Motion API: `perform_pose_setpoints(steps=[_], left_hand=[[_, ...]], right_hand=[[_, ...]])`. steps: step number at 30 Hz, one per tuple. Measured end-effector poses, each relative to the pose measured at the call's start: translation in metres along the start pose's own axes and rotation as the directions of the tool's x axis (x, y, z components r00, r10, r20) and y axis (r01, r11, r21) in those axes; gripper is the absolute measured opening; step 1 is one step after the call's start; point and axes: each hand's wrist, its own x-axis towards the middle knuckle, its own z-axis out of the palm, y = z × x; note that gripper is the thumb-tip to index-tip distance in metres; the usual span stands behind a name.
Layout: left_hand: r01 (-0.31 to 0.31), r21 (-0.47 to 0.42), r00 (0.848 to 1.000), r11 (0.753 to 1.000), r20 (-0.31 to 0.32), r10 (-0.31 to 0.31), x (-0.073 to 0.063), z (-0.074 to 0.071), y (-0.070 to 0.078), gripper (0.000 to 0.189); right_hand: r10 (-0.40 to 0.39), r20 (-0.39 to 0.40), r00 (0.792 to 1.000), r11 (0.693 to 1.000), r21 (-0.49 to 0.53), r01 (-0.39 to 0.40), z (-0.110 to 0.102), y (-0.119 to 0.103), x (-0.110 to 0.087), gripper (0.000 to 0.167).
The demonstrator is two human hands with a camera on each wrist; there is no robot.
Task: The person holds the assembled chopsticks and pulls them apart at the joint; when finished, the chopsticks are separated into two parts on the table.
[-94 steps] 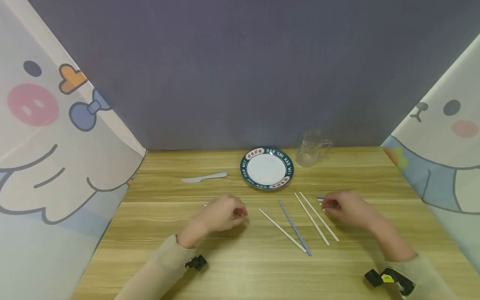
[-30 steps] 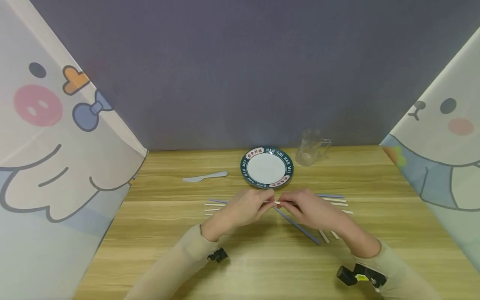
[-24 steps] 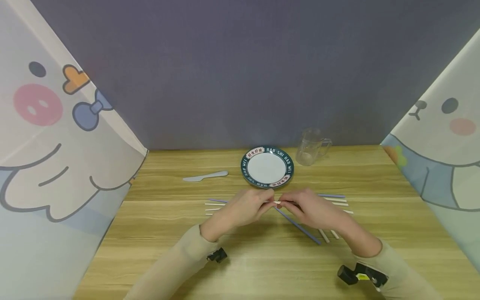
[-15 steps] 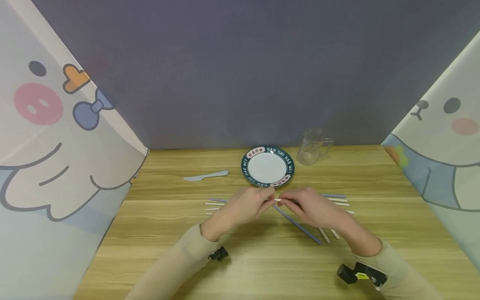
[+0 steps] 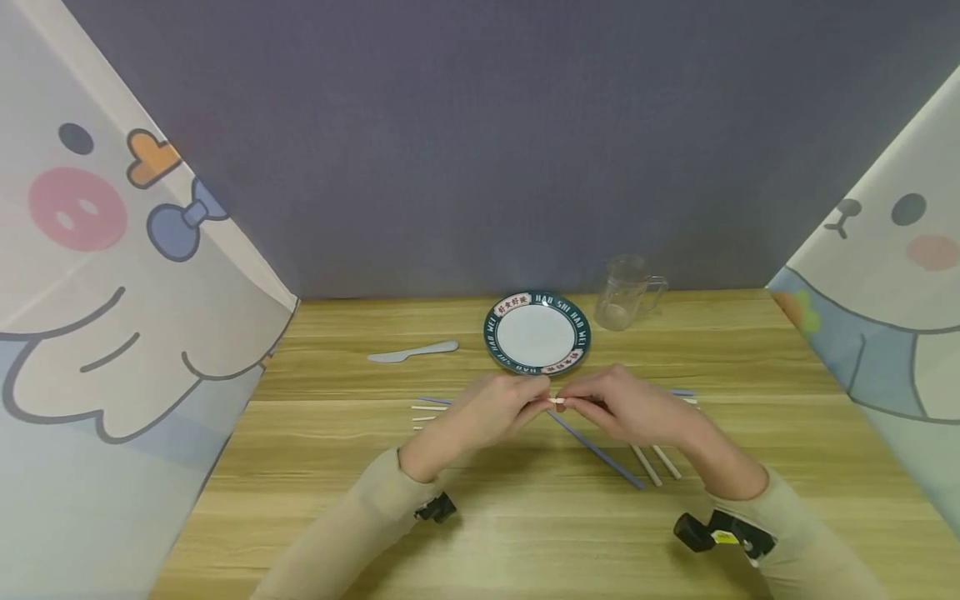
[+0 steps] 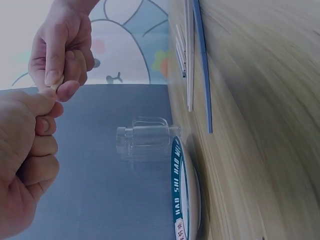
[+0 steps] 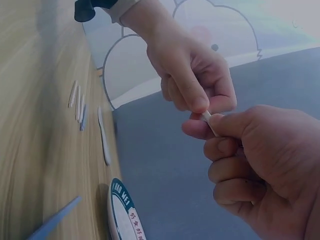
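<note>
My left hand [image 5: 483,412] and right hand [image 5: 633,408] meet in front of the plate, above the table. Between thumbs and fingers both pinch a thin white stick [image 7: 208,117]; only a short bit shows between the fingertips, and the rest is hidden in the hands. In the left wrist view the same white stick [image 6: 57,83] shows as a pale sliver. Below the hands a long blue stick [image 5: 600,453] lies slanted on the table. Two long white sticks [image 5: 647,466] lie to its right, partly covered by the right hand.
Several short white and blue pieces [image 5: 427,407] lie beside my left wrist, and more short pieces [image 5: 682,392] lie behind my right hand. A green-rimmed plate [image 5: 536,333], a clear mug [image 5: 621,293] and a pale knife [image 5: 414,352] stand or lie toward the back wall.
Three seconds ago the hands were apart over the short pieces and this white stick lay on the table. Now both pinch it together. Lately the right wrist has tilted up slightly.
</note>
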Motion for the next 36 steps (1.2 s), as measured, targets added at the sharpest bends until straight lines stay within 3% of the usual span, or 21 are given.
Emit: perform_pose_setpoints(steps=[3, 8, 11, 15, 20, 28, 36], left_hand=[[0.026, 0.015, 0.999, 1.0, -0.033, -0.025, 0.0, 0.0, 0.0, 0.02], [0.187, -0.018, 0.977, 0.982, -0.103, -0.188, -0.012, -0.011, -0.01, 0.015], [0.242, -0.069, 0.964, 0.968, -0.092, -0.248, -0.022, -0.022, -0.02, 0.01], [0.249, -0.074, 0.966, 0.966, -0.057, -0.253, -0.035, -0.029, -0.029, 0.005], [0.227, -0.068, 0.972, 0.972, -0.053, -0.23, -0.057, -0.026, -0.038, 0.006], [0.251, -0.069, 0.967, 0.965, 0.068, -0.247, -0.085, -0.028, -0.047, 0.007], [0.332, -0.094, 0.924, 0.939, 0.23, -0.304, -0.098, -0.03, -0.048, 0.007]], right_hand=[[0.028, -0.01, 1.0, 0.999, -0.022, -0.029, -0.005, 0.001, -0.002, 0.02], [0.092, -0.121, 0.988, 0.987, -0.124, -0.107, -0.025, 0.008, -0.021, 0.018], [0.107, -0.156, 0.982, 0.98, -0.147, -0.131, -0.038, 0.014, -0.037, 0.021], [0.099, -0.155, 0.983, 0.979, -0.161, -0.124, -0.045, 0.021, -0.051, 0.023], [0.083, -0.195, 0.977, 0.973, -0.196, -0.122, -0.046, 0.032, -0.069, 0.032], [0.111, -0.214, 0.97, 0.936, -0.305, -0.175, -0.046, 0.054, -0.093, 0.03], [0.167, -0.18, 0.969, 0.933, -0.288, -0.215, -0.04, 0.076, -0.109, 0.032]])
